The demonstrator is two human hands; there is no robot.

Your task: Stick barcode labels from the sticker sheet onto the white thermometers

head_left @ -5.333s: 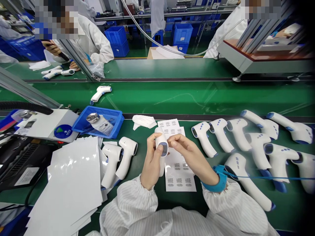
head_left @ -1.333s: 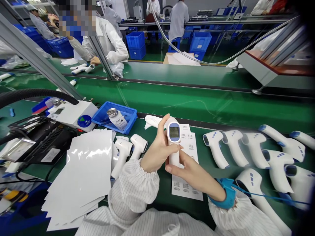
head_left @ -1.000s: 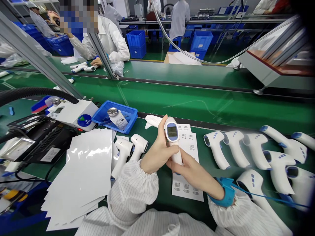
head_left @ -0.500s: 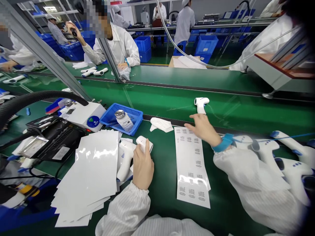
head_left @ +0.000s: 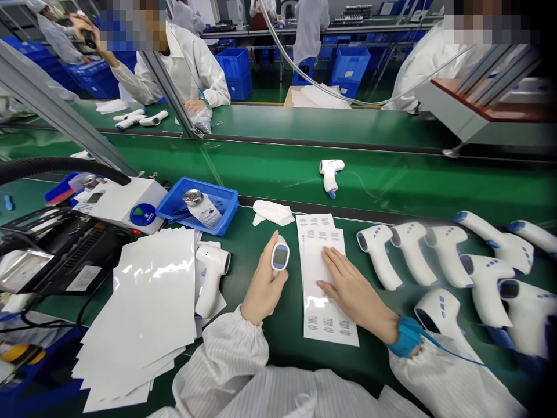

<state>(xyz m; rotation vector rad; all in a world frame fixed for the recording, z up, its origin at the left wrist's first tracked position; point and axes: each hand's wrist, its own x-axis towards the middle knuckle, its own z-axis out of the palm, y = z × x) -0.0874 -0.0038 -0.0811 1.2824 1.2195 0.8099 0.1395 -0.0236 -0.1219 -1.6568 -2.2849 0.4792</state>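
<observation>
My left hand (head_left: pixel 264 285) is wrapped round a white infrared thermometer (head_left: pixel 279 254), its small grey screen turned towards me. To the right of it lies a long white sheet of labels (head_left: pixel 319 313) with printed text blocks, on top of another such sheet. My right hand (head_left: pixel 348 287), with a blue wrist strap (head_left: pixel 407 338), rests on the sheet with its fingers stretched out; whether a label is under the fingertips is hidden. One more white thermometer (head_left: pixel 212 278) lies on papers left of my left hand.
Several thermometers (head_left: pixel 448 255) lie at the right. A single thermometer (head_left: pixel 331 174) is on the green belt (head_left: pixel 261 174) ahead. At the left are a paper stack (head_left: pixel 148 313), a blue tray (head_left: pixel 229 217) with a metal-topped bottle, and a white box (head_left: pixel 126 200). A co-worker (head_left: pixel 183 69) sits across.
My left hand has picked up a thermometer from the papers and brought it right. My right hand has drawn back from near the belt onto the label sheet. The view has shifted.
</observation>
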